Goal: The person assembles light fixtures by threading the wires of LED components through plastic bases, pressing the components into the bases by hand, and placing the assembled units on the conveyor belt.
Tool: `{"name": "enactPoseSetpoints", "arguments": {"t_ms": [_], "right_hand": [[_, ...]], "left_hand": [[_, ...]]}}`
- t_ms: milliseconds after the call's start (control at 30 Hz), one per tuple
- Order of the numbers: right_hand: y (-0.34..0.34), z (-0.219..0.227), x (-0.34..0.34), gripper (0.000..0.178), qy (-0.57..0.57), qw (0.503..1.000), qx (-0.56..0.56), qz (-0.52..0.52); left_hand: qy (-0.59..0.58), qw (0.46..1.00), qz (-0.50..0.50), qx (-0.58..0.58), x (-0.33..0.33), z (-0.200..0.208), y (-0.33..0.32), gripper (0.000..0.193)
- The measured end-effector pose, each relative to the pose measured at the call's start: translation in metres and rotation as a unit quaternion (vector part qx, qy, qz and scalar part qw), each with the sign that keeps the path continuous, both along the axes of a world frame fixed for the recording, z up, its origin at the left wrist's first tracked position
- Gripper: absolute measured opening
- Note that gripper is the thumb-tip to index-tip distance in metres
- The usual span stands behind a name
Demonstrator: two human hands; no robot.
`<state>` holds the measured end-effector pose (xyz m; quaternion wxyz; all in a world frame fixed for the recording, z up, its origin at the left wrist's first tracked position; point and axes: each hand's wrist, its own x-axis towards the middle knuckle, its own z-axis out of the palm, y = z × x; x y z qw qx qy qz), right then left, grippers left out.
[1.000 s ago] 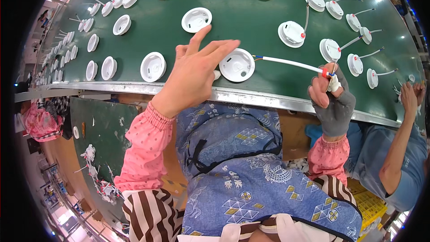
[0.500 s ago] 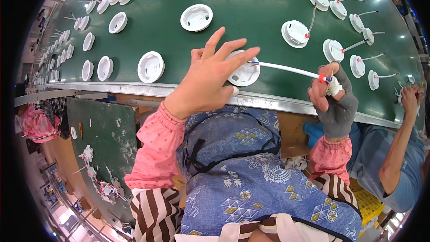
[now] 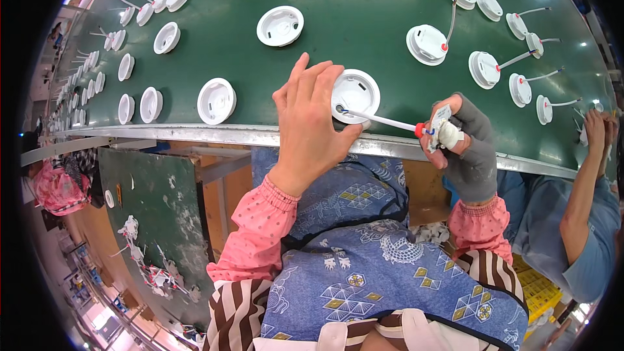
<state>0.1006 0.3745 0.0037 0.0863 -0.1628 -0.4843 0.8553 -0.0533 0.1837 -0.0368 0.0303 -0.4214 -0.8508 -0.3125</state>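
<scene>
Well to the left of the white dish-shaped housing (image 3: 357, 99) being worked on, more open housings (image 3: 216, 101) lie on the green worktable (image 3: 351, 36). At its left rim is the bare left hand (image 3: 311, 117), fingers and thumb parted around the edge; whether they grip it, I cannot tell. The housing lies open side up, and a white cable (image 3: 383, 119) brings its blue wire tip to the hole at the housing's lower left; how deep is unclear. The step looks like threading; the next push seems to call for a steady housing and a straight tip, since the rim could snag the cable. To its right, the gloved right hand (image 3: 465, 143) pinches the cable beside a red collar (image 3: 420, 130). Farther right are wired housings (image 3: 428, 44), apart from the cable, and a co-worker's hands (image 3: 595, 129)
</scene>
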Motion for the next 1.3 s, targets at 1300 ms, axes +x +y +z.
{"name": "enactPoseSetpoints", "arguments": {"t_ms": [1300], "right_hand": [[-0.034,0.027,-0.008,0.02,-0.058,0.975,0.212,-0.023]], "left_hand": [[0.034,0.997,-0.028,0.064,0.004,0.018,-0.011,0.084]]}}
